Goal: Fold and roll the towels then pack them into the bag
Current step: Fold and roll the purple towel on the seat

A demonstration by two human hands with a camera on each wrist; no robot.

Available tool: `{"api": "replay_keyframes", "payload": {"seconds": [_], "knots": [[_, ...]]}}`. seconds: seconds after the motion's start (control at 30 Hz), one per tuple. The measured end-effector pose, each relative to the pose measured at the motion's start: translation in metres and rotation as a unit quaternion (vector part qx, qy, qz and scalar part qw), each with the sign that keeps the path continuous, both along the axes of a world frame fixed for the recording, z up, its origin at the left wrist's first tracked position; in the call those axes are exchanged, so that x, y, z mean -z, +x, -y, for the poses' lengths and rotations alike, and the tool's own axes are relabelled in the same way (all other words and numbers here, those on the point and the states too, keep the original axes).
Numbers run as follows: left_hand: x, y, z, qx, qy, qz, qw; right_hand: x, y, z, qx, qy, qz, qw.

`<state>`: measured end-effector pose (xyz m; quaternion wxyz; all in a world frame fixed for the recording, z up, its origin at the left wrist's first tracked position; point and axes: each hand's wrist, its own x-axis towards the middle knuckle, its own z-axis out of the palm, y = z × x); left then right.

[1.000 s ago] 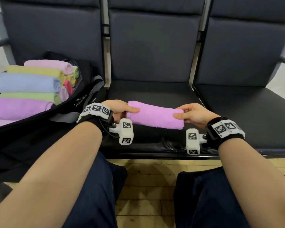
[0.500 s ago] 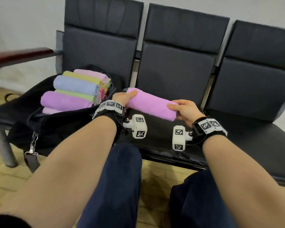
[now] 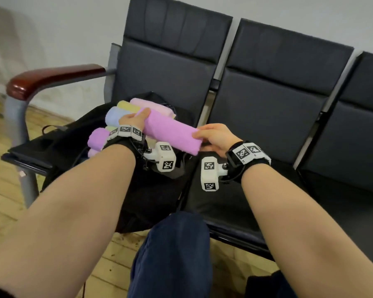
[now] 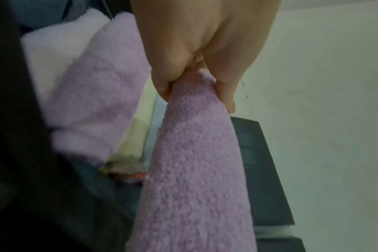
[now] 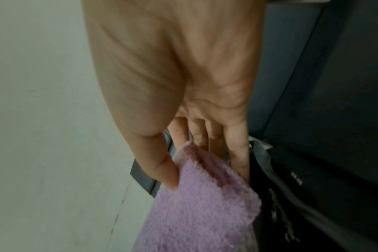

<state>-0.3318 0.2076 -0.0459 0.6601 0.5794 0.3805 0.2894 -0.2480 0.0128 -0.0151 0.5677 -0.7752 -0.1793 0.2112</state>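
Observation:
A rolled pink towel (image 3: 170, 132) hangs in the air between my two hands, above the open black bag (image 3: 71, 145). My left hand (image 3: 132, 119) grips its far left end, thumb and fingers curled round it (image 4: 192, 88). My right hand (image 3: 211, 135) pinches the near right end between thumb and fingers (image 5: 203, 172). The same roll fills the left wrist view (image 4: 196, 170) and the right wrist view (image 5: 196, 213). Inside the bag lie several rolled towels: purple (image 3: 98, 139), light blue (image 3: 113, 117), yellow (image 3: 125, 105) and pale pink (image 3: 151, 105).
The bag sits on the left seat of a dark bench (image 3: 256, 117) with a wooden armrest (image 3: 50, 79) at its left end. The middle seat (image 3: 228, 201) lies under my right wrist. My knees in dark trousers (image 3: 172, 254) are near the bench's front edge, over a wooden floor (image 3: 2, 190).
Both hands have carried the rolled pink towel leftward from above the middle seat to over the bag. My head has turned left, bringing the armrest into view.

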Motion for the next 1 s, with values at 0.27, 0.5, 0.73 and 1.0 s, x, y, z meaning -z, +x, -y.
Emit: {"api": "replay_keyframes", "payload": {"seconds": [0.27, 0.5, 0.73, 1.0], "knots": [[0.012, -0.019, -0.077, -0.069, -0.004, -0.022, 0.997, 0.009, 0.004, -0.099, -0.053, -0.051, -0.008, 0.997], [0.03, -0.011, -0.111, -0.105, 0.026, -0.023, 0.994, 0.026, 0.013, -0.144, -0.069, -0.084, -0.017, 0.994], [0.053, -0.008, -0.13, -0.08, 0.058, -0.081, 0.992, 0.041, 0.018, -0.151, -0.077, -0.094, -0.002, 0.993], [0.056, -0.007, -0.134, -0.019, 0.104, -0.122, 0.987, 0.052, 0.019, -0.142, -0.093, -0.127, 0.023, 0.987]]}}
